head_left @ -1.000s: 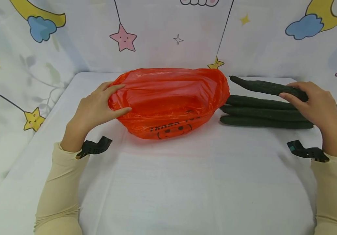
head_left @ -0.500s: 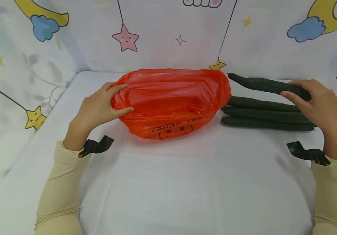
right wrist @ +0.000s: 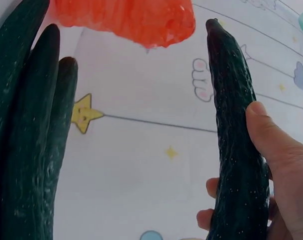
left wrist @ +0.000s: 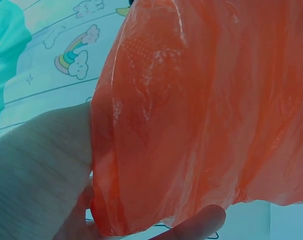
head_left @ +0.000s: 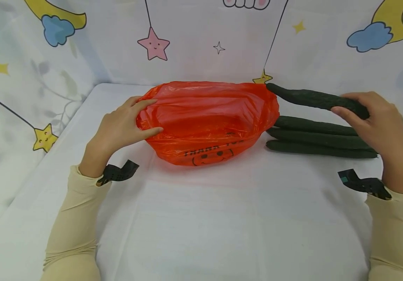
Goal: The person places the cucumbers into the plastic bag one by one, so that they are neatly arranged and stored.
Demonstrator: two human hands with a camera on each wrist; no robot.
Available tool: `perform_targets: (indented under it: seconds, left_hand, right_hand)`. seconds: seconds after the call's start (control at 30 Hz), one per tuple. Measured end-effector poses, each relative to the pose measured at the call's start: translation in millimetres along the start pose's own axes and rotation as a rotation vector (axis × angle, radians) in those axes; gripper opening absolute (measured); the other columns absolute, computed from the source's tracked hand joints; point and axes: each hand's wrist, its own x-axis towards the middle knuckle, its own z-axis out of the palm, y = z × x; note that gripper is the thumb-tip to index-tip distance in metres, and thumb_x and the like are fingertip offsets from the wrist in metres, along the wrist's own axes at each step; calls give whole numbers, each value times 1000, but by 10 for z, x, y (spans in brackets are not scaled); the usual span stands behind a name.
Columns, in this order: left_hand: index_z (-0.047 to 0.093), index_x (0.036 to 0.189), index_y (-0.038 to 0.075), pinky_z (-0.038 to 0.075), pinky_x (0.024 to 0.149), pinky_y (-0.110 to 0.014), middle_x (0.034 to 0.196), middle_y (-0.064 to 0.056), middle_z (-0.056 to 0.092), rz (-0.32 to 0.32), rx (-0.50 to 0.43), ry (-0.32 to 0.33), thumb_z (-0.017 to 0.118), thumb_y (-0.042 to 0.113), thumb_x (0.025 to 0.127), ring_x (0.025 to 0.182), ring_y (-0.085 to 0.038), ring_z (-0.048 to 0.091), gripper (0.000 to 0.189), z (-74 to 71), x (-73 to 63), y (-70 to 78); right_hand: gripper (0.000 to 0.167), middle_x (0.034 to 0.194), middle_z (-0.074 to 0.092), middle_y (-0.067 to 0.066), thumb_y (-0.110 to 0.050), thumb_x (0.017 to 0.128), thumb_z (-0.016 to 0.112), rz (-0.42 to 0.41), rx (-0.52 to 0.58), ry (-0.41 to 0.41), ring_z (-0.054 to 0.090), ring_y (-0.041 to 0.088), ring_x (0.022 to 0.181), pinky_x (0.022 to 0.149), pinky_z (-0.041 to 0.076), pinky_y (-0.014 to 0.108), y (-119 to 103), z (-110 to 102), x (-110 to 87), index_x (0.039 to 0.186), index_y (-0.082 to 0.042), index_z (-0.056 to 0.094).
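I hold one dark green cucumber (head_left: 313,98) in my right hand (head_left: 378,117), thumb on the near side and fingers round the far side, gripping it close to its right end. It hangs above the bench (head_left: 222,226), its slim tip pointing left; from the head it overlaps the upper right corner of the red plastic bag (head_left: 208,121), yet my right wrist view shows a gap between them. My left hand (head_left: 120,121) is well apart from the right and grips the bag's left end, thumb across the front. Black lettering and a smiling face are printed low on the bag's front. Below the raised cucumber, three more cucumbers (head_left: 320,137) lie side by side on the bench, their left ends by the bag's right side. A black strip (head_left: 120,171) sits at each wrist, just past my beige sleeves (head_left: 75,218). Behind everything stands a pale backdrop (head_left: 194,66) printed with stars, moons and clouds.
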Motion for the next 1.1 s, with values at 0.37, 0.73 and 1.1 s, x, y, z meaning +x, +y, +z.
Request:
perform_targets:
  seconds: [0.37, 0.73, 1.1]
  left_hand:
    - [43, 148, 15, 49, 82, -61, 148, -18, 40, 3, 0, 13, 68, 50, 85, 120, -40, 53, 76, 18, -4, -1]
    - [42, 149, 16, 51, 80, -59, 148, -18, 39, 3, 5, 3, 67, 50, 85, 120, -38, 53, 77, 5, -8, 18]
    - [42, 148, 16, 52, 79, -59, 149, -18, 39, 16, 18, 0, 68, 51, 84, 118, -38, 55, 78, 13, -8, 8]
  right_hand:
    - [46, 128, 56, 27, -30, 94, 65, -51, 79, 34, 48, 35, 124, 99, 24, 7, -221, 102, 65, 128, 1, 59]
    - [37, 109, 63, 7, -21, 90, 71, -122, 124, 33, 37, -15, 93, 77, 28, 9, -460, 219, 130, 119, 0, 65]
    - [34, 106, 59, -25, -19, 87, 74, -206, 145, 32, 41, -17, 97, 82, 30, 8, -599, 294, 158, 117, -3, 68]
